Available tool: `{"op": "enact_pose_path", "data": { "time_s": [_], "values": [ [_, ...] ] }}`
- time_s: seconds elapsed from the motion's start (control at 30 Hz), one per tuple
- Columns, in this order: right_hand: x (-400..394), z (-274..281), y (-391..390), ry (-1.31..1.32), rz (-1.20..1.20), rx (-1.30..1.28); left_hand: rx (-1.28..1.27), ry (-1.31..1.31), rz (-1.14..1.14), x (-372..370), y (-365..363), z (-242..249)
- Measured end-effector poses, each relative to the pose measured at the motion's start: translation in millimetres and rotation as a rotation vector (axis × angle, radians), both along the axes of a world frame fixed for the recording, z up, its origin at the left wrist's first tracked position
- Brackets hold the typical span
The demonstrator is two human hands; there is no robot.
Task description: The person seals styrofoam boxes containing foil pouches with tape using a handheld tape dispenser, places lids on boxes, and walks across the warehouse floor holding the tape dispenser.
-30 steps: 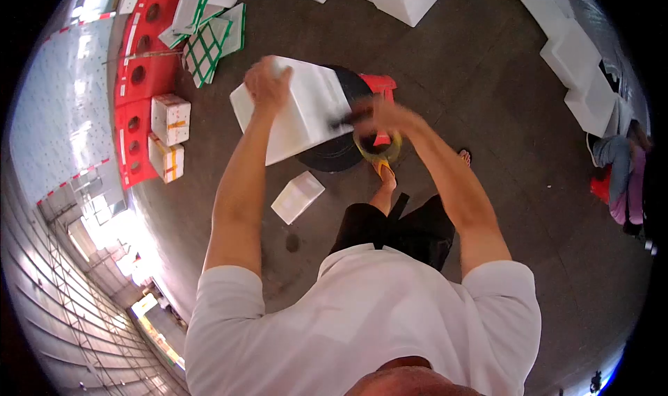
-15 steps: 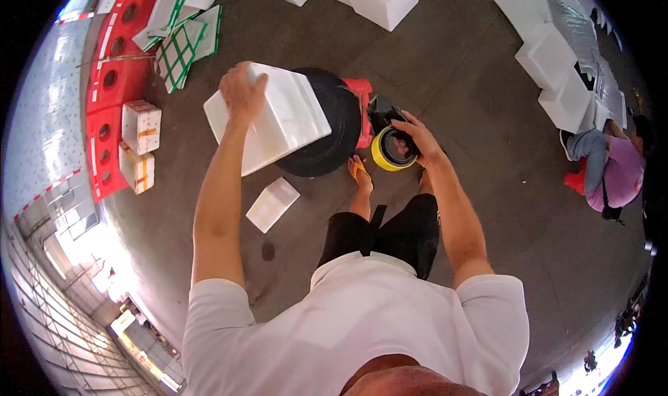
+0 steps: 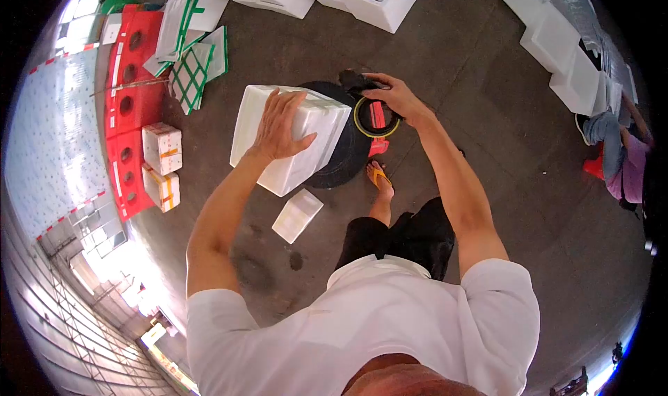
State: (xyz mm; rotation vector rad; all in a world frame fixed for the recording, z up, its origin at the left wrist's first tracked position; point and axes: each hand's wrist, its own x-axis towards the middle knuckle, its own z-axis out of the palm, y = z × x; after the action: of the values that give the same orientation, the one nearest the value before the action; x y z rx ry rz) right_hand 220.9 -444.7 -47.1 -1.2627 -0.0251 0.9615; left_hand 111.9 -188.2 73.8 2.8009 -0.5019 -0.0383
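Note:
A white foam box [image 3: 323, 128] rests tilted over a round black base [image 3: 348, 156]. My left hand [image 3: 282, 125] lies across its upper face with fingers spread and the thumb out to the side. In my right hand [image 3: 396, 97] is a tape dispenser [image 3: 356, 83] with a black body, its roll of yellow-edged tape [image 3: 376, 136] hanging at the right end of the box. Through the roll's ring a red part [image 3: 377, 114] shows. My fingers wrap the dispenser from above, and their tips are partly hidden.
A small white foam piece [image 3: 297, 216] lies on the floor near the box. Red barriers [image 3: 125, 128] and taped foam boxes [image 3: 161, 149] stand at left, green-taped panels [image 3: 191, 76] above. More foam boxes [image 3: 379, 10] are at the top and right. A person [image 3: 619, 146] sits at far right.
My right hand has moved up and left with the tape dispenser, to the box's right end. My left hand has shifted right and spread on the box, which sits turned differently.

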Motion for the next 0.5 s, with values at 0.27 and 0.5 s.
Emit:
{"op": "enact_pose_path", "data": {
  "time_s": [0.27,0.5],
  "values": [
    [-2.5,17.2,-6.2,-0.525,0.128,-0.06,-0.469,0.211,0.553,64.1,6.7,-6.1],
    [-13.1,33.7,-14.7,-0.619,0.112,-0.186,-0.38,0.848,0.812,115.0,-32.9,-22.6]
  ]
}}
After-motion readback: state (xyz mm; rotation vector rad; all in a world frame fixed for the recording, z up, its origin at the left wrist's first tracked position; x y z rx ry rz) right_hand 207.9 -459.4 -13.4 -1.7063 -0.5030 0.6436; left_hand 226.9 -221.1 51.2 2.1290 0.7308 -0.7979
